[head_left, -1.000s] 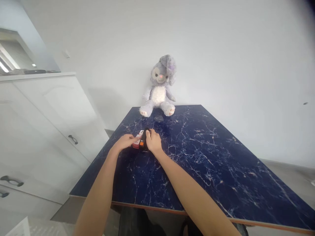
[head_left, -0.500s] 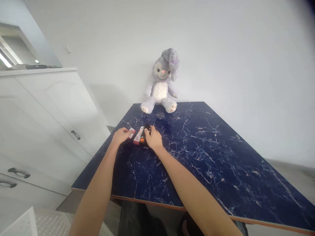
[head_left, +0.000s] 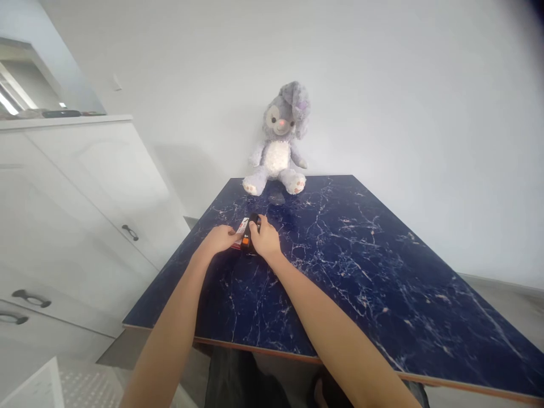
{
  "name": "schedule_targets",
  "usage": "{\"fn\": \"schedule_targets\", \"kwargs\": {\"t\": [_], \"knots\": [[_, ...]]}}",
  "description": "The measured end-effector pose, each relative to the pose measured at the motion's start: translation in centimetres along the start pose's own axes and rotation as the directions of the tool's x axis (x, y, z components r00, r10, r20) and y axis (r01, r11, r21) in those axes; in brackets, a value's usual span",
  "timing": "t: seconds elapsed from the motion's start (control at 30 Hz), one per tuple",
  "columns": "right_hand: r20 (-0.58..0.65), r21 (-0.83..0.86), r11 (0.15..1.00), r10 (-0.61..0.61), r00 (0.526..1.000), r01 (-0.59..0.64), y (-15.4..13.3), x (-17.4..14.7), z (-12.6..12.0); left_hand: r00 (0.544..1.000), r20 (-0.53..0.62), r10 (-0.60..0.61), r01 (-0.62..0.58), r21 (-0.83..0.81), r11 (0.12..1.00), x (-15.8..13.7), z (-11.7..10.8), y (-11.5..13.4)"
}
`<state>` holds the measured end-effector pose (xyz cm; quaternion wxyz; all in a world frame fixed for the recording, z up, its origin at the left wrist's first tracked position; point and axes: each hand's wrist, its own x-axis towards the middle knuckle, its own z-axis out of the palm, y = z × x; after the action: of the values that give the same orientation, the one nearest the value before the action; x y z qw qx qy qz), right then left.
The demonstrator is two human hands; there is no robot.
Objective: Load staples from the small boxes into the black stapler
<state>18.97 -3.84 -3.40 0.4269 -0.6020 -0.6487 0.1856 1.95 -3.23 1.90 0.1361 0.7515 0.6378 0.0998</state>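
Note:
My right hand (head_left: 267,237) is closed around a black, narrow object with an orange patch (head_left: 246,242), which lies on the blue marbled table (head_left: 357,283). Right beside it, on the left, is a flat white-and-red box (head_left: 241,228). My left hand (head_left: 220,238) reaches over this box from the left, thumb and fingers pinched at its side and covering part of it. The smaller red-and-white box does not show; the left hand may hide it.
A grey plush rabbit (head_left: 278,136) sits at the table's far edge against the wall, with a dark rounded thing (head_left: 276,196) between its feet. White cabinets (head_left: 76,198) stand to the left. A white perforated object (head_left: 85,385) is low at the left.
My left hand has moved right, from the small red-and-white box to the white-and-red box beside the black object. The small box is out of sight. My right hand has stayed put.

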Motion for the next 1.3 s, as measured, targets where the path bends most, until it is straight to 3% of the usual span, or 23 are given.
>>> {"fn": "schedule_targets", "kwargs": {"t": [0.4,0.8,0.87,0.97,1.1,1.23,1.3], "knots": [[0.0,0.02,1.0,0.003,1.0,-0.003,-0.1,-0.1,-0.2,0.997,-0.042,-0.07,0.069,-0.036,0.997,0.6,0.6,-0.9],[-0.043,0.118,0.99,0.079,0.996,-0.074,0.1,0.3,-0.3,0.963,-0.215,-0.162,0.158,-0.036,0.987,0.1,0.4,-0.6],[-0.075,0.152,0.986,0.082,0.994,-0.07,0.2,0.3,-0.3,0.98,-0.152,-0.13,0.123,-0.056,0.991,0.3,0.5,-0.8],[0.003,0.19,0.98,0.062,0.998,-0.062,0.3,0.5,-0.5,0.994,-0.076,-0.078,0.073,-0.056,0.996,0.3,0.6,-0.8],[0.109,0.17,0.985,-0.048,0.993,0.029,1.1,1.1,-1.9,0.981,-0.188,-0.048,0.05,0.006,0.999,0.0,0.6,-0.2],[0.261,0.066,0.983,-0.183,0.948,0.171,2.8,1.1,-4.8,0.961,-0.249,0.122,-0.138,-0.048,0.989,-0.1,0.2,0.4],[0.236,-0.019,0.978,-0.196,0.952,0.206,3.7,0.6,-6.1,0.955,-0.226,0.194,-0.226,-0.128,0.966,0.0,0.1,0.5]]}}
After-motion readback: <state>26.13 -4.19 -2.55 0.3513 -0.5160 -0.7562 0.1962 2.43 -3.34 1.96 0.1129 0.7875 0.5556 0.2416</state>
